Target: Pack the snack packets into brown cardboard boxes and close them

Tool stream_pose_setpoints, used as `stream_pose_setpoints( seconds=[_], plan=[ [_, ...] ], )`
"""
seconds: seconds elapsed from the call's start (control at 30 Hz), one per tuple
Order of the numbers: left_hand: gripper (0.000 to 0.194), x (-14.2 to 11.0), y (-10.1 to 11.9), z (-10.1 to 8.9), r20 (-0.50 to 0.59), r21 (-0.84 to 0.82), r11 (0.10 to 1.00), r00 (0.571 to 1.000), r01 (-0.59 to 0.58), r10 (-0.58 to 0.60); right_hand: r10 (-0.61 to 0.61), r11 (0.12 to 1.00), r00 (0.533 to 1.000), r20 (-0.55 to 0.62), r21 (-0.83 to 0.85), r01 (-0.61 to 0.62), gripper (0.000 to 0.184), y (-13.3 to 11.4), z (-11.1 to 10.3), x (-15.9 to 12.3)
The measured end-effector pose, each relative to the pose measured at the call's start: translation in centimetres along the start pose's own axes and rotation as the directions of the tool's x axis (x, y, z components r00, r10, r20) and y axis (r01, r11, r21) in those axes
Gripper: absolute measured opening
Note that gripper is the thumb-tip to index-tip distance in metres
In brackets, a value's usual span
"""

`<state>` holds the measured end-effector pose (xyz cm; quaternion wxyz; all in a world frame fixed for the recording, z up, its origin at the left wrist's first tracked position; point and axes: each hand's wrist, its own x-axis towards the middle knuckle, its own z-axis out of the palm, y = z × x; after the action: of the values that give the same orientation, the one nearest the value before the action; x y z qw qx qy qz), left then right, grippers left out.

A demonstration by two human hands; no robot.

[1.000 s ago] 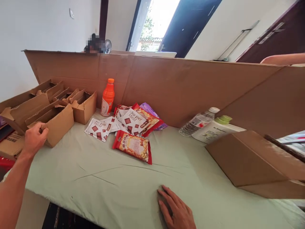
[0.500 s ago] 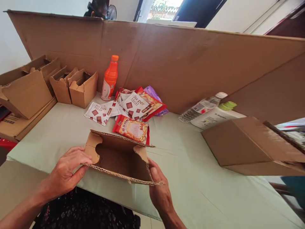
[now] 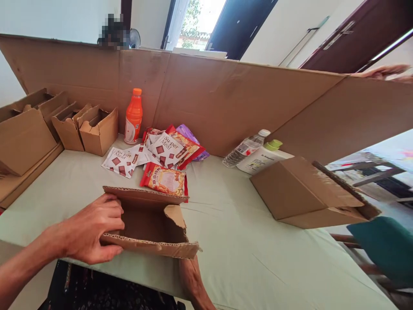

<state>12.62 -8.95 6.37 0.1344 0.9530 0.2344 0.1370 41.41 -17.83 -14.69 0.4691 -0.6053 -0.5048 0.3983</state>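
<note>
An open-topped cardboard box [image 3: 150, 249] is held low at the front of the table, its inside visible. My left hand [image 3: 93, 228] is closed on the box's left end, fingers over the side wall and thumb along the near wall. My right hand [image 3: 190, 272] is at the box's right end, underneath or behind it; its fingers are hidden. Just beyond the box lies a red food packet [image 3: 166, 180]. Behind that are white "Su-per Meal" sachets [image 3: 167, 148] and a purple packet [image 3: 189, 134]. An orange bottle [image 3: 134, 116] stands upright behind the sachets.
Several cardboard boxes [image 3: 100, 133] stand at the left. On the right, a clear bottle [image 3: 245, 148] and a white bottle [image 3: 261, 160] lean near a large cardboard box [image 3: 290, 189]. A cardboard partition [image 3: 206, 94] runs along the back. Another person's hand [image 3: 383, 72] touches its top right edge.
My left hand has shifted to wrap over the box's left end. My right hand has slid lower, its fingers now hidden. The view has turned right, and another person's hand has appeared.
</note>
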Motion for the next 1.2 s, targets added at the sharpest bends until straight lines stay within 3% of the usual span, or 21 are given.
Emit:
stream_pose_setpoints(
  seconds=[0.07, 0.17, 0.4, 0.5, 0.57, 0.73, 0.83, 0.97, 1.1, 1.2],
  plan=[
    [0.007, -0.5, 0.6, 0.5, -0.111, 0.168, 0.986, 0.994, 0.016, 0.003, -0.013, 1.000, 1.000, 0.026, 0.016, 0.013, 0.066, 0.3, 0.0, 0.0],
    [0.021, -2.3, 1.1, 1.3, -0.313, 0.347, 0.930, 0.950, 0.121, -0.007, -0.051, 0.998, 0.997, 0.050, 0.029, 0.050, 0.062, 0.1, 0.2, 0.0],
    [0.038, -6.3, 1.2, 3.7, -0.608, 0.249, 0.890, 0.777, 0.382, -0.163, -0.039, 0.999, 0.998, 0.058, 0.017, 0.038, 0.056, -0.7, 0.1, 0.6],
    [0.035, -6.7, 1.2, 4.1, -0.628, 0.203, 0.897, 0.755, 0.393, -0.189, -0.031, 0.999, 0.997, 0.072, 0.039, 0.028, 0.052, -1.0, -1.3, 2.2],
    [0.032, -6.6, 1.0, 4.3, -0.625, 0.173, 0.912, 0.757, 0.371, -0.189, -0.033, 0.999, 0.999, 0.017, 0.029, 0.032, 0.054, -1.4, -2.8, 4.1],
    [0.033, -5.8, 0.9, 5.1, -0.624, 0.078, 0.939, 0.751, 0.336, -0.216, 0.020, 1.000, 0.974, -0.224, -0.002, -0.021, 0.076, -2.4, -6.3, 11.9],
    [0.046, -5.2, 1.3, 5.9, -0.624, -0.034, 0.932, 0.721, 0.360, -0.301, 0.078, 0.997, 0.970, -0.230, 0.043, -0.069, 0.087, -2.3, -6.4, 16.6],
    [0.046, -4.7, 2.0, 6.7, -0.653, -0.146, 0.903, 0.646, 0.404, -0.395, 0.091, 0.991, 0.991, -0.102, 0.112, -0.079, 0.074, -2.0, -3.8, 20.1],
    [0.034, -4.0, 2.5, 7.1, -0.707, -0.247, 0.870, 0.535, 0.426, -0.463, 0.036, 0.987, 0.999, 0.017, 0.155, -0.038, 0.055, -2.2, -0.8, 20.2],
    [0.030, -3.3, 2.5, 7.5, -0.773, -0.293, 0.868, 0.435, 0.400, -0.461, 0.011, 0.989, 0.997, 0.075, 0.146, -0.022, 0.044, -2.4, -0.7, 19.7]
  ],
)
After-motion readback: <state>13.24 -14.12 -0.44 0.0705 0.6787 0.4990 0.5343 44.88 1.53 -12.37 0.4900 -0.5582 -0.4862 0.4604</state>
